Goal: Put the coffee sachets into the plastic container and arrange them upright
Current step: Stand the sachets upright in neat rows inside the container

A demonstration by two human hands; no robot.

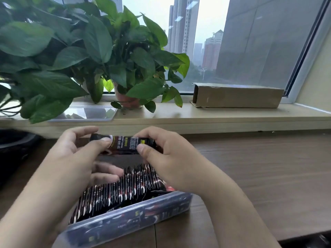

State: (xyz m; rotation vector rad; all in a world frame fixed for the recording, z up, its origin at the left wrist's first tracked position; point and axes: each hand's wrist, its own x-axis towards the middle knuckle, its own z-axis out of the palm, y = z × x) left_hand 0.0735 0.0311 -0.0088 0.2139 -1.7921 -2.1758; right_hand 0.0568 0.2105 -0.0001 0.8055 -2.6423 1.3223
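A clear plastic container [136, 213] lies on the wooden desk, near me. It holds a long row of black coffee sachets [125, 187] standing on edge. Above its far end, a few black sachets [125, 144] are held flat and sideways between both hands. My left hand [75, 156] pinches their left end with thumb and fingers. My right hand [166, 156] pinches their right end. The lower fingers of my left hand reach down toward the row in the container.
A windowsill runs behind the desk. On it stand a leafy potted plant [125, 68], a clear plastic lid [86, 113] and a long cardboard box [236, 95]. A dark object [16, 144] sits at the left edge of the desk.
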